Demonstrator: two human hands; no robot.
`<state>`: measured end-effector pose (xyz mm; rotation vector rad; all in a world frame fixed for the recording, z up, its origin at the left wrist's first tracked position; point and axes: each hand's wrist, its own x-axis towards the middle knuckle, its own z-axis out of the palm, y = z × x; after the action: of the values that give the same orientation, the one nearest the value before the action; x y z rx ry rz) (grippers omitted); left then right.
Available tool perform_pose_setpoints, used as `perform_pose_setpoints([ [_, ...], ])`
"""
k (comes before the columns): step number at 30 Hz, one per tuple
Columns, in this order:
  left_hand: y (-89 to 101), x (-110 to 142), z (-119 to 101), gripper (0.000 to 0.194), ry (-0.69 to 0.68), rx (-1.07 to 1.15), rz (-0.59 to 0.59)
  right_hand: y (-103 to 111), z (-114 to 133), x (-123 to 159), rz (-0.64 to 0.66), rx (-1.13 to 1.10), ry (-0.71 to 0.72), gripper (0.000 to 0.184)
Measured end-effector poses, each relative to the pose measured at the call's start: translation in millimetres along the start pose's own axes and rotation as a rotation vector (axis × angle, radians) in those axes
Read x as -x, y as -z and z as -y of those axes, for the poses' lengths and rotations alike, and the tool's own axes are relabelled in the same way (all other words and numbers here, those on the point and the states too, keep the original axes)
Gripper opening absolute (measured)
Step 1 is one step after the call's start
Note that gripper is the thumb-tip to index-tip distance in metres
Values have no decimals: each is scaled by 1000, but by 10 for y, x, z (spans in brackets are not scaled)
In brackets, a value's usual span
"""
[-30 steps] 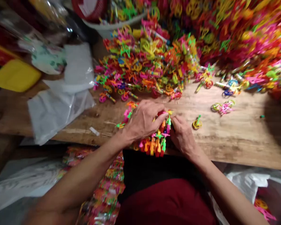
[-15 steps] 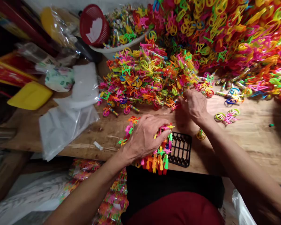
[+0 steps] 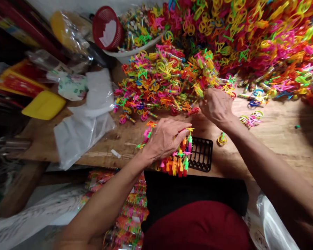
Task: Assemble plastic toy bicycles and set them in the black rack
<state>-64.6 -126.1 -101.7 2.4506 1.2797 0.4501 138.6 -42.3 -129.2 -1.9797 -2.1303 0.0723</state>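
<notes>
My left hand lies over rows of small coloured plastic toys standing upright in a black grid rack. Its thumb and index finger come together around a yellow piece at the top of one toy; the other fingers are hidden. The right part of the rack shows bare slots. My right hand is at the near edge of a heap of plastic toys, its fingers bent and closed together. What lies between those fingertips is hidden. One yellow ring toy lies on the table right of the rack.
A bigger heap of coloured toys fills the back right. Behind the small heap stand a white tub and a red basket. Clear plastic bags and a yellow scoop-like piece lie left on the wooden table.
The view has shifted a little, so the table sits higher and further right. My right hand still works at the heap's edge; my left hand stays on the toys in the rack.
</notes>
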Motion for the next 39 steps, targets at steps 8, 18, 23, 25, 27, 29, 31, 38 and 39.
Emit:
perform_pose_setpoints([
  [8,18,6,13,38,-9,-22,22,130,-494,1530,49,-146,161,20],
  [18,-37,-147,-140,43,-2,-242,131,-174,-462,1783,-120,-149,171,26],
  [23,-72,-163,-112,44,34,-217,141,-112,-437,1800,-134,-437,102,11],
  [25,-68,-162,-117,44,40,-207,149,-95,-365,1768,-141,-462,77,7],
  [27,-66,-163,-122,44,42,-205,155,-101,-290,1726,-163,-454,79,7],
  [29,-70,-165,-125,43,42,-203,158,-123,-250,1702,-205,-423,102,9],
  [31,-74,-169,-131,41,51,-193,159,-145,-263,1722,-250,-401,128,10],
  [38,-11,-181,-209,41,89,-223,216,-62,-225,1945,-228,-350,100,13],
  [39,-3,-183,-218,42,93,-226,221,-48,-165,1961,-211,-362,130,14],
])
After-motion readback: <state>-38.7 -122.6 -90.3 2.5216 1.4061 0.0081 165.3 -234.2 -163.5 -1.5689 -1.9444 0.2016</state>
